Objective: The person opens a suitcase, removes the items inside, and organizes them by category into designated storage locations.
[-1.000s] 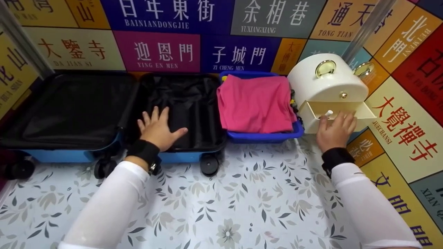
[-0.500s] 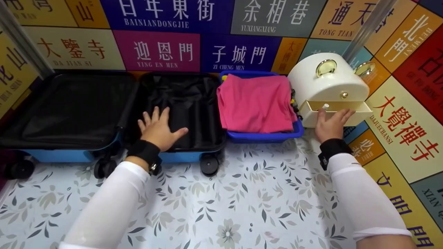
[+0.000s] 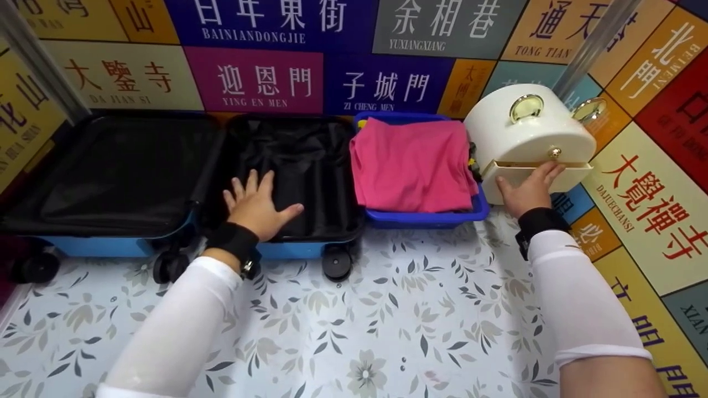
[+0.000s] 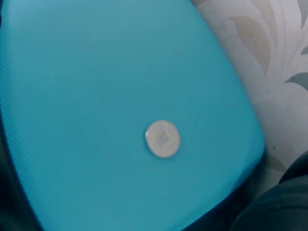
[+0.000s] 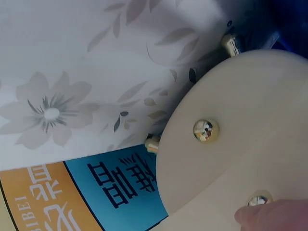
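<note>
My right hand (image 3: 528,190) presses on the front of the lower drawer (image 3: 575,178) of a white, round-topped storage box (image 3: 525,124). The drawer stands out only slightly, and its inside is almost hidden. In the right wrist view a fingertip (image 5: 272,216) lies right at one gold knob (image 5: 260,198), while a second knob (image 5: 206,130) shows on the box's front. My left hand (image 3: 257,207), fingers spread, is over the near edge of the black-lined half of an open suitcase (image 3: 310,207). Its blue shell (image 4: 106,96) fills much of the left wrist view.
Left of that half lies the suitcase's other half (image 3: 127,171), also black inside. Between suitcase and box stands a blue basket (image 3: 426,220) holding a folded pink cloth (image 3: 412,166). A flower-patterned surface (image 3: 354,326) spreads in front. Panels with printed characters (image 3: 254,83) line the back and sides.
The drawer has slid inward under my right hand, from well open to nearly closed. A small white item seen inside it before is now out of sight. My left hand stays in place.
</note>
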`<move>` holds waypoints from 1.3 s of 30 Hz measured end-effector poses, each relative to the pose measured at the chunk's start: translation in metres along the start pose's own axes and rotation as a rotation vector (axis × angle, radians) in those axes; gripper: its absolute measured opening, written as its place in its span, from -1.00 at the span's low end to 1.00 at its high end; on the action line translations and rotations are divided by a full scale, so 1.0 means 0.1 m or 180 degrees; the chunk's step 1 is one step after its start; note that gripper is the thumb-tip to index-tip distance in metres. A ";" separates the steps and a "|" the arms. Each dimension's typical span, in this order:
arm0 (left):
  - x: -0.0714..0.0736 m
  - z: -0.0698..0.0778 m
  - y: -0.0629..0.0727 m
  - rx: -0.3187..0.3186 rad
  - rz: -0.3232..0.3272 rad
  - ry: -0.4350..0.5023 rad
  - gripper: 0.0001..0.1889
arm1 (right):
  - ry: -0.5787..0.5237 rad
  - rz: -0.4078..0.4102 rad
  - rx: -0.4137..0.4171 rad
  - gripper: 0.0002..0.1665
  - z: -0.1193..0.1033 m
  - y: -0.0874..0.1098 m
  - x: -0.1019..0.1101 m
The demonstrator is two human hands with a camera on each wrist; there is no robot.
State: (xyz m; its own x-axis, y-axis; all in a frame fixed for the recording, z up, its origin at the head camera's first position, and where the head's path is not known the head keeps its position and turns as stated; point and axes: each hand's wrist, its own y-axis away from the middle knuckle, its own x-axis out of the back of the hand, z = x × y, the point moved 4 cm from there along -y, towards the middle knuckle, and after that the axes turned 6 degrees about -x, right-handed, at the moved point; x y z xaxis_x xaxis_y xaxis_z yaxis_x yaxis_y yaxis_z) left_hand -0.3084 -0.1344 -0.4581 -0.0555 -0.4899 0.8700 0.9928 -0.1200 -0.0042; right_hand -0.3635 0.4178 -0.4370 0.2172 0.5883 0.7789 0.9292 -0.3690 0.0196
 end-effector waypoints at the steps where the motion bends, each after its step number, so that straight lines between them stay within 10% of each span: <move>1: 0.00 0.00 0.00 -0.0002 -0.0002 0.0003 0.13 | 0.0003 -0.0015 0.0009 0.38 0.00 -0.01 0.00; 13: -0.03 0.02 -0.02 0.0008 -0.0009 -0.0013 0.13 | -0.0211 -0.0097 0.0165 0.37 0.04 -0.07 0.03; 27: -0.03 -0.02 -0.03 0.0002 -0.0016 -0.0006 0.12 | 0.0307 -0.0461 0.0196 0.37 0.10 -0.07 -0.13; 39: -0.04 -0.06 -0.03 0.0021 0.0000 0.0035 0.14 | 0.0152 0.0327 -0.0086 0.07 0.03 -0.12 -0.06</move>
State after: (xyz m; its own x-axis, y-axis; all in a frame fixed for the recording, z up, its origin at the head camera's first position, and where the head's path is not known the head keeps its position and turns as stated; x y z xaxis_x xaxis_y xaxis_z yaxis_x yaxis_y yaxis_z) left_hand -0.3118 -0.1372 -0.4644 -0.0566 -0.4995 0.8645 0.9934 -0.1144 -0.0010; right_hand -0.3750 0.4211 -0.4435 0.2958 0.5116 0.8067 0.8943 -0.4452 -0.0455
